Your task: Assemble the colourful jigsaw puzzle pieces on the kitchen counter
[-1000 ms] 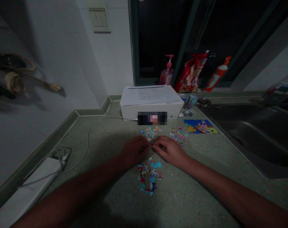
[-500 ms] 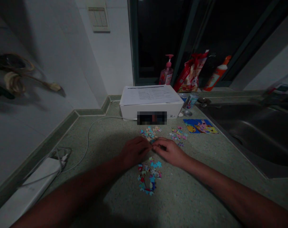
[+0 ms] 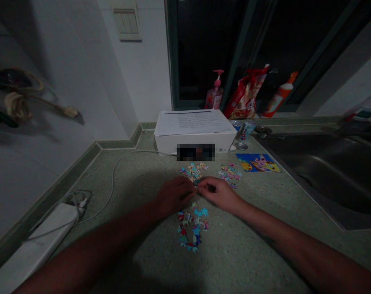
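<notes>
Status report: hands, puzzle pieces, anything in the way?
Left hand, right hand: fingertips close together, grip unclear. Puzzle pieces: three clusters. White box stands beyond, not blocking.

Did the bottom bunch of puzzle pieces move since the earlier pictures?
No, the bottom bunch of puzzle pieces shows no visible shift against the white box.
</notes>
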The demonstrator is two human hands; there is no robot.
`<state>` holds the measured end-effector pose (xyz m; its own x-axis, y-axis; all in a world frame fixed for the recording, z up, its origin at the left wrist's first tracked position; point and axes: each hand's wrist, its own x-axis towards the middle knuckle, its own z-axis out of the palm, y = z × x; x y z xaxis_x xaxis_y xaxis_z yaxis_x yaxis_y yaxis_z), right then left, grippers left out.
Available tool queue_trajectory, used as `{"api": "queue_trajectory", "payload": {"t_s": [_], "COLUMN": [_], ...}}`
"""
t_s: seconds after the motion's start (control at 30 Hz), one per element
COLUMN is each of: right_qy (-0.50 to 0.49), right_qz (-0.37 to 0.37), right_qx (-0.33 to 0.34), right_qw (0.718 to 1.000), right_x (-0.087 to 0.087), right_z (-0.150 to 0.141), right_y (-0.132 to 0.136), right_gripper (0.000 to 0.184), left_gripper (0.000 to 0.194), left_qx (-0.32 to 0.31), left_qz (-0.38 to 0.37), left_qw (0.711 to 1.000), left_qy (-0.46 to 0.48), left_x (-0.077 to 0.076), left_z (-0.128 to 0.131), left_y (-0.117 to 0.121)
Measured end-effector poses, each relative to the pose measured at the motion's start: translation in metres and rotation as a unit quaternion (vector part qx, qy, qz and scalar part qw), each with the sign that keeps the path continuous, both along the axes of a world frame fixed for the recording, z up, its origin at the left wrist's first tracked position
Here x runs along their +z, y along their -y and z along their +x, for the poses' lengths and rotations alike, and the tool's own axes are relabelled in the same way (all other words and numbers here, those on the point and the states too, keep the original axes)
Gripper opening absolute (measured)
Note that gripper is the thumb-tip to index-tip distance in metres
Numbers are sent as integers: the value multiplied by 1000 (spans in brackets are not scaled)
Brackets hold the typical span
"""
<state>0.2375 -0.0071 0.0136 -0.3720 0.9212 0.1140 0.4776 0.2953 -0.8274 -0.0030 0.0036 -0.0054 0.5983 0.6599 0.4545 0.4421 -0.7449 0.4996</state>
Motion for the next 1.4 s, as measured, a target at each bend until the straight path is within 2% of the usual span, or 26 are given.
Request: {"api": "queue_trajectory", "payload": {"t_s": [0.1, 0.3, 0.37, 0.5, 0.63, 0.77, 1.1, 1.17, 1.3, 1.4], "right_qy": [-35, -56, -40, 42, 119, 148, 177, 181, 222, 268], "right_qz": [-39, -84, -79, -70, -16, 56, 84, 110, 202, 224], "right_qx": [-2, -15, -22, -6, -9, -4, 81, 87, 19, -17], "right_qw": [999, 995, 996, 997, 993, 987, 977, 974, 954, 937], "right_x": [-3, -7, -8, -8, -3, 0, 3, 4, 2, -1], "right_z": [0, 2, 5, 14, 17, 14, 9, 9, 12, 15], "right_y": [-3, -8, -9, -8, -4, -1, 8, 7, -4, -13], "right_gripper": [14, 14, 10, 10, 13, 13, 14, 14, 22, 27], "left_gripper": [20, 10, 13, 19, 19, 23, 22, 23, 25, 27], "left_qx": [-6, -57, -50, 8, 57, 105, 94, 99, 109, 115], "left_qz": [-11, 46, 42, 34, 38, 9, 17, 4, -36, -45], "left_qw": [1000, 996, 997, 999, 997, 993, 993, 993, 993, 992], "left_qy": [-5, 45, 41, 33, 45, 45, 65, 61, 41, 37], "left_x": [1, 0, 4, 10, 6, 1, 2, 2, 3, 5], "left_z": [0, 0, 0, 1, 3, 3, 3, 3, 3, 3], "left_y": [0, -1, 2, 5, 2, -1, -1, -2, 0, 1]}}
